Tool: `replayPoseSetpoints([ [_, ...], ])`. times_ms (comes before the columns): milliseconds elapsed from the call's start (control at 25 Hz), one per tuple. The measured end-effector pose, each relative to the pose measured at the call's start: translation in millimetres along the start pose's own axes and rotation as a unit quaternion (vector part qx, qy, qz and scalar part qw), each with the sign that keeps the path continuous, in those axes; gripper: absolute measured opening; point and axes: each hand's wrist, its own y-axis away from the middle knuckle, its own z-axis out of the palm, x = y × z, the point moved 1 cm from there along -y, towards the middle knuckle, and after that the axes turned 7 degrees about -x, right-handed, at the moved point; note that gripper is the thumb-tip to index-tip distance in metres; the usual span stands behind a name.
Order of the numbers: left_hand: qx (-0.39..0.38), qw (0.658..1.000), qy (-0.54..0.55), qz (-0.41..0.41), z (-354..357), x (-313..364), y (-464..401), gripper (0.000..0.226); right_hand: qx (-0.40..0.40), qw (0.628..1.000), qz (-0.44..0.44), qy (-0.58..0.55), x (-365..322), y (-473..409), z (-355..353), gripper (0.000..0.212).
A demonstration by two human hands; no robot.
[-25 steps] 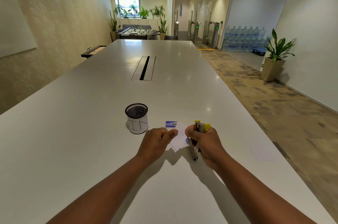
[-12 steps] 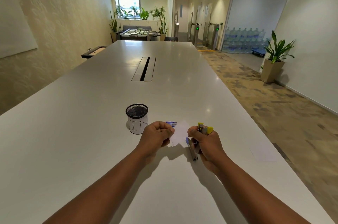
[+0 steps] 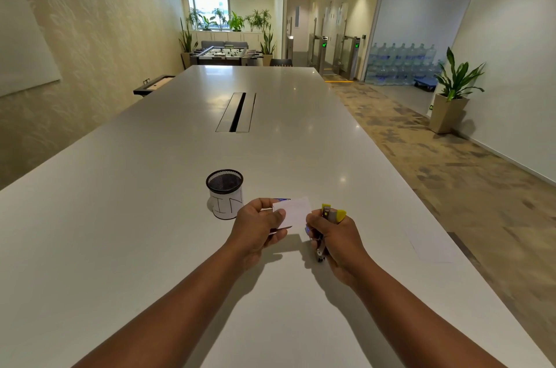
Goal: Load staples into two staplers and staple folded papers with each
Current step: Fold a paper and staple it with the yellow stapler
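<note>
My left hand (image 3: 258, 227) pinches a folded white paper (image 3: 293, 212) by its left edge and holds it lifted just above the table. My right hand (image 3: 334, 236) is closed around a stapler (image 3: 329, 215) with yellow ends, its metal tip (image 3: 320, 256) pointing down toward me near the tabletop. A bit of purple shows by my right fingers; whether it is a second stapler I cannot tell. A small blue staple box (image 3: 281, 200) peeks out behind the paper.
A black mesh cup (image 3: 225, 193) with a white label stands left of my hands. A flat white sheet (image 3: 430, 244) lies near the table's right edge. A cable slot (image 3: 236, 112) runs along the middle of the long white table (image 3: 120, 217).
My left hand has lifted the folded paper off the table and turned it up toward the stapler. My right hand with the stapler has stayed almost in place.
</note>
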Motion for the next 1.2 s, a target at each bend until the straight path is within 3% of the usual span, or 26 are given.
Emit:
replayPoseSetpoints([
  [240,0.013,0.993,-0.048,0.107,1,9,2,0.032,-0.017,0.999,0.032,-0.004,-4,6,4,0.021],
  [400,0.022,0.986,-0.06,0.156,0,12,-2,0.02,-0.069,0.995,0.064,-0.016,-1,12,9,0.02],
  [560,0.0,0.988,-0.043,0.147,1,14,-2,0.019,-0.102,0.994,0.041,-0.004,-1,16,14,0.031],
  [840,-0.014,0.988,-0.054,0.146,0,15,2,0.025,-0.084,0.996,-0.032,-0.005,-3,17,19,0.033],
  [1000,-0.04,0.988,-0.049,0.142,1,16,7,0.026,-0.078,0.995,-0.03,-0.047,-8,16,20,0.046],
  [1200,-0.051,0.987,-0.058,0.138,-1,15,9,0.023,-0.082,0.994,-0.023,-0.075,-9,13,22,0.046],
])
